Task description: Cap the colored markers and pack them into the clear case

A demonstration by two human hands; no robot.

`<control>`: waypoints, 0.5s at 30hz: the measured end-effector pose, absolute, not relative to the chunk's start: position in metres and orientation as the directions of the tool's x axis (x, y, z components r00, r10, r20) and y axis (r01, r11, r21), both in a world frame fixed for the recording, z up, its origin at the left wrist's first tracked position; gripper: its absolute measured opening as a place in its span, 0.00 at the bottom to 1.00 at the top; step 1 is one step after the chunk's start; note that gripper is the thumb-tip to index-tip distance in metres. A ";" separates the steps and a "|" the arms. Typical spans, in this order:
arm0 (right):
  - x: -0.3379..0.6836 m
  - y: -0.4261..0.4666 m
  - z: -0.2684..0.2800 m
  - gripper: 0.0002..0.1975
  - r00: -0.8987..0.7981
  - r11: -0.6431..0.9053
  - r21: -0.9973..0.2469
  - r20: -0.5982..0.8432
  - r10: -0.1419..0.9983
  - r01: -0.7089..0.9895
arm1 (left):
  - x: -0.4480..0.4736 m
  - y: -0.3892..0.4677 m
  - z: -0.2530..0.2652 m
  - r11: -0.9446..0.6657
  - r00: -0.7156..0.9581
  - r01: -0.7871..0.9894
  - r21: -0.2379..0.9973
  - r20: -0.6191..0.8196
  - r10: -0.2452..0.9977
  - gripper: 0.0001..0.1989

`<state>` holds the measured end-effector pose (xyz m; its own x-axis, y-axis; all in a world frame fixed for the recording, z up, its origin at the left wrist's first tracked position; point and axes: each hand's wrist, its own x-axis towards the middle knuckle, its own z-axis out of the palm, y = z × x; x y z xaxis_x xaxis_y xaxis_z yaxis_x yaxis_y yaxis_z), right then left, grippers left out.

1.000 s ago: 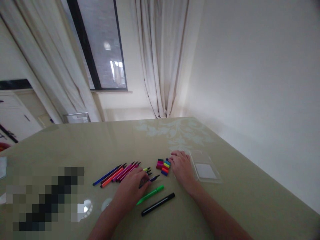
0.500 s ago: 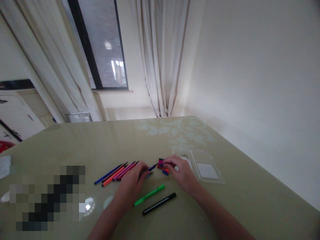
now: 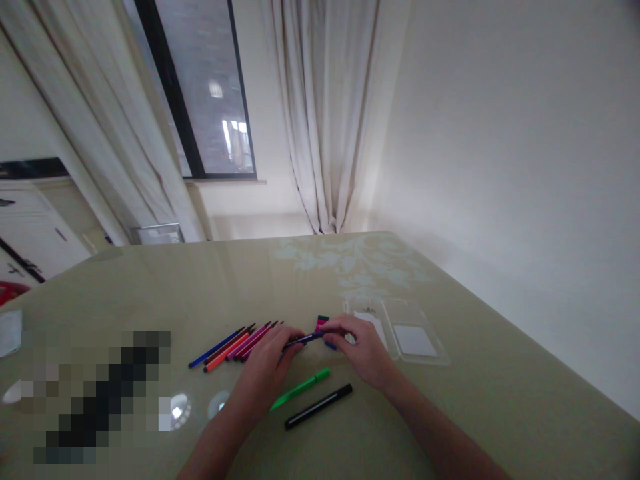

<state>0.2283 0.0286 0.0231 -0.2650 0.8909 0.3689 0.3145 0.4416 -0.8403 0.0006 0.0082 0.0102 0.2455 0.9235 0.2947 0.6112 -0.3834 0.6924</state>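
My left hand point(image 3: 270, 357) is closed on a dark blue-purple felt-tip pen point(image 3: 307, 339). At the pen's right end, my right hand point(image 3: 361, 343) pinches with thumb and forefinger; whether a cap sits there is hidden by the fingers. Just behind that end lie a few small coloured pen caps point(image 3: 323, 320), partly covered by my right hand. Uncapped felt-tip pens point(image 3: 227, 352) in blue, orange, pink and dark red lie side by side left of my left hand. Nearer me rest a green felt-tip pen point(image 3: 301, 388) and a thicker black marker point(image 3: 319, 407).
An opened clear plastic case point(image 3: 430, 360) with white inserts lies beyond my right hand. The glossy table point(image 3: 240, 273) reaches back toward curtains and a window, with a wall on the right. A blurred-out patch point(image 3: 100, 400) covers the left front.
My right hand has moved slightly left from the caps to the pen's end. Both hands now meet on the dark pen. The other pens lie as before.
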 end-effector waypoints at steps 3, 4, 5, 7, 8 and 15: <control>0.229 0.031 0.019 0.07 -0.237 0.353 -0.900 0.295 0.925 0.256 | 0.004 0.007 0.010 -0.392 0.233 0.586 0.710 0.316 0.920 0.09; 0.229 0.032 0.017 0.07 -0.235 0.333 -0.914 0.280 0.931 0.232 | 0.005 0.007 0.010 -0.382 0.223 0.578 0.722 0.310 0.924 0.09; 0.229 0.032 0.016 0.07 -0.235 0.321 -0.924 0.271 0.933 0.206 | 0.006 0.007 0.009 -0.370 0.214 0.571 0.733 0.302 0.929 0.09; 0.229 0.033 0.013 0.08 -0.236 0.307 -0.938 0.266 0.935 0.158 | 0.009 0.006 0.008 -0.344 0.196 0.563 0.751 0.283 0.939 0.09; 0.229 0.033 0.012 0.08 -0.238 0.296 -0.945 0.259 0.936 0.138 | 0.009 0.006 0.008 -0.332 0.190 0.564 0.756 0.272 0.943 0.09; 0.228 0.034 0.018 0.11 -0.244 0.325 -0.903 0.261 0.934 0.281 | -0.005 0.004 0.025 -0.267 0.264 0.681 0.682 0.111 0.958 0.11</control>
<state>0.2278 0.0336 0.0180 -0.2439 0.9341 0.2605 0.2814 0.3252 -0.9028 -0.0048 0.0043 0.0252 0.2641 0.9581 0.1110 0.6806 -0.2667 0.6824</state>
